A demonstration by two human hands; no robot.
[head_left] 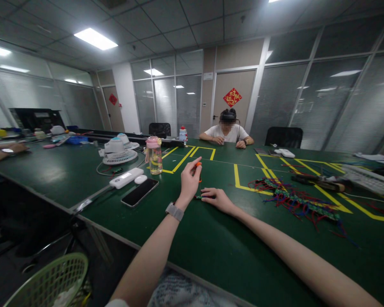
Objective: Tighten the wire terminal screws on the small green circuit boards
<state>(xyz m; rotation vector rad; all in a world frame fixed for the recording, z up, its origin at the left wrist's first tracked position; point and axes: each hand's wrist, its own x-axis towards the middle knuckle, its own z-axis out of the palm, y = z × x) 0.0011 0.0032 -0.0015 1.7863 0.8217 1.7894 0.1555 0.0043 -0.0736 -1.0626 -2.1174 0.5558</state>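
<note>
My left hand [189,178], with a watch on the wrist, is raised above the green table [211,247] and pinches a small orange object [198,164] between thumb and fingertips. My right hand [218,199] lies on the table just right of it, fingers pressing down the end of a small braided cord piece [198,197]. A thin orange strand seems to run from the pinched object down toward that cord. A heap of braided red, green and blue cords [294,198] lies to the right, about an arm's reach away.
A phone [140,192], a white power bank [126,178], a pink-lidded bottle [154,155] and desk fans [119,151] sit to the left. Yellow tape lines [243,179] mark the table. A person sits across [228,133]. A green basket [48,281] stands below left.
</note>
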